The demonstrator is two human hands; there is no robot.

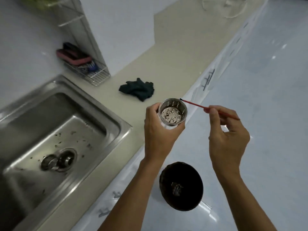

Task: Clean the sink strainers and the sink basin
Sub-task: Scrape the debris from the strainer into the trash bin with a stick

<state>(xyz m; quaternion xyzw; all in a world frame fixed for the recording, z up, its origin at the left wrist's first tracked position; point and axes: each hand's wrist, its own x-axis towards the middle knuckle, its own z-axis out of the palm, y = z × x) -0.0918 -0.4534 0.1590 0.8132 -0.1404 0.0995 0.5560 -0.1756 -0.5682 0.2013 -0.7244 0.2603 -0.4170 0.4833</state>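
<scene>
Two bare forearms reach forward from the bottom edge. Below them a black bin (pixel 163 174) stands on the pale floor, with a small clump of greyish debris at its bottom.

Left hand (pixel 160 130): fingers and thumb curled round the outer wall of a steel strainer (pixel 172 112), gripping it from the left and from below. The strainer sits at the top of the grip, its open mouth turned toward the camera and its rim clear of the fingers. Dark specks lie on its perforated base. It is held in the air beside the front edge of the counter (pixel 175 55).

Right hand (pixel 228 135): thumb and forefinger pinch a thin red brush (pixel 194 104) partway along its stem, the other fingers loosely curled. The tail end sticks out to the right of the hand. The dark tip lies at the strainer's upper right rim; contact cannot be confirmed.

Sink basin (pixel 93 124), left: scattered dark scraps on its floor, and a second strainer (pixel 58 161) lies tilted in the drain.

A dark green cloth (pixel 137 89) lies crumpled on the counter. A wire rack (pixel 100 77) behind the sink holds sponges (pixel 73 55). Any print on them is too small to read.
</scene>
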